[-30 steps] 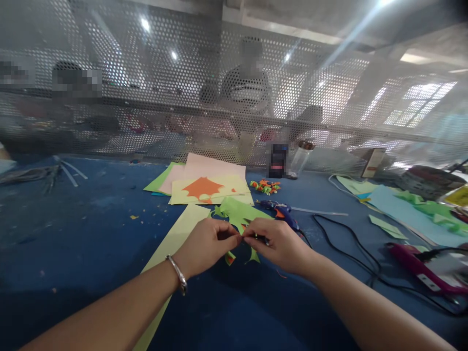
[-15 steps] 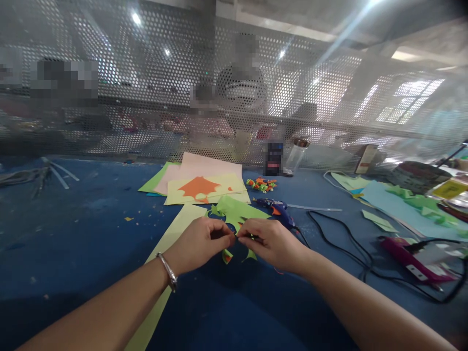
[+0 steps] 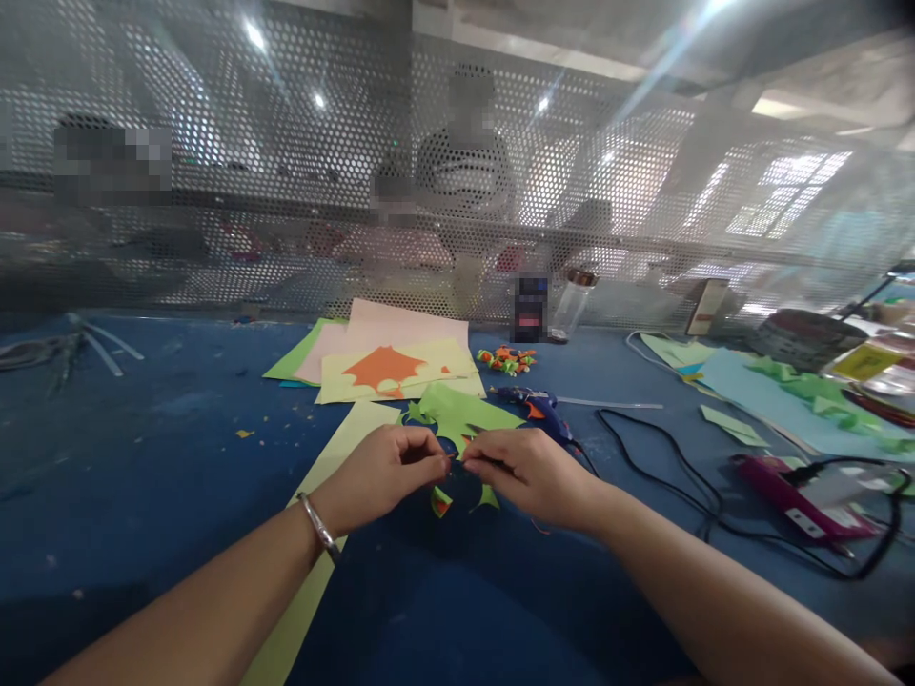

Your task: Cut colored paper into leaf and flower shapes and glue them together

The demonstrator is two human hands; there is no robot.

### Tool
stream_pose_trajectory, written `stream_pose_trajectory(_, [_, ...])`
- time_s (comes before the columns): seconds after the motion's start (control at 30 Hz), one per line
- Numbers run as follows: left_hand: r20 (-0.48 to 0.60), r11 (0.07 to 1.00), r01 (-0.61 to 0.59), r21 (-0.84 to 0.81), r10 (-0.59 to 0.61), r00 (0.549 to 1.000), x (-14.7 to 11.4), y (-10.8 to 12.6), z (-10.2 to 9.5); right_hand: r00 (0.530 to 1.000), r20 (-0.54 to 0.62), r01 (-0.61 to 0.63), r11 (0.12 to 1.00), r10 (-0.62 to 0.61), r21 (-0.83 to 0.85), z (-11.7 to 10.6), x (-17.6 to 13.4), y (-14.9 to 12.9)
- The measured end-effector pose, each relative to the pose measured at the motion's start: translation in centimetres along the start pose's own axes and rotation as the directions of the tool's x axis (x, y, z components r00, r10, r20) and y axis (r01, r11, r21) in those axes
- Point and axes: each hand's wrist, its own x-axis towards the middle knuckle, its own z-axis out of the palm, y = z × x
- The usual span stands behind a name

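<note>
My left hand [image 3: 396, 476] and my right hand [image 3: 533, 472] face each other over the blue table, fingertips pinched and only a small gap apart. Something tiny and thin shows at the left fingertips; what either pinch holds is too small to name. Just beyond the fingers lies a cut-up sheet of green paper [image 3: 464, 408]. Below the fingertips rests a small curled green and orange paper piece [image 3: 441, 502], with a green paper scrap [image 3: 488, 497] beside it. A long pale yellow paper strip [image 3: 315, 562] passes beneath my left wrist.
A blue glue gun [image 3: 539, 405] lies beyond my right hand, its black cord [image 3: 664, 448] trailing to a magenta power strip [image 3: 801, 500]. Behind are stacked paper sheets [image 3: 407, 324], a pile of small paper pieces [image 3: 507, 359], a glass bottle [image 3: 574, 305] and a perforated metal screen [image 3: 300, 238].
My fingertips have drawn slightly apart, with the left hand a little further left. The whole view has shifted slightly; the things on the table lie as before.
</note>
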Motion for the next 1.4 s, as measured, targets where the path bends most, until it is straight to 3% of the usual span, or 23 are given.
stream_pose_trajectory(0.1, [0.01,0.999,0.013,-0.041,-0.012,1.0,0.1,-0.1,-0.4,1.0,-0.003,-0.005,1.0,0.005,-0.017,-0.2,-0.1,0.5])
stream_pose_trajectory(0.3, [-0.128,0.955,0.124,-0.268,-0.162,0.978,0.2,-0.6,-1.0,0.989,0.011,-0.145,0.984,0.147,-0.104,-0.9,-0.1,1.8])
stream_pose_trajectory(0.57, [-0.015,0.749,0.177,-0.638,-0.242,0.97,0.3,-0.7,-0.9,0.978,-0.028,-0.208,0.976,0.206,-0.073,-0.4,0.0,2.0])
stream_pose_trajectory(0.83, [0.024,0.715,0.218,-0.665,-0.271,0.962,0.3,-0.6,-0.6,0.962,-0.071,-0.262,0.964,0.265,0.044,-0.6,0.0,1.7])
stream_pose_trajectory(1.07, [-0.098,0.737,0.132,-0.663,-0.26,0.96,0.3,-0.5,-0.5,0.94,-0.02,-0.338,0.94,0.339,0.043,-0.5,0.0,1.3])
stream_pose_trajectory(1.23, [-0.02,0.712,0.137,-0.689,-0.207,0.978,0.0,-0.6,-0.2,0.946,-0.104,-0.297,0.949,0.308,0.109,-0.4,-0.2,1.0])
stream_pose_trajectory(1.4, [0.004,0.692,0.174,-0.7,-0.24,0.971,-0.2,0.0,0.1,0.929,-0.289,-0.198,0.97,0.233,0.144,-0.6,-0.2,0.9])
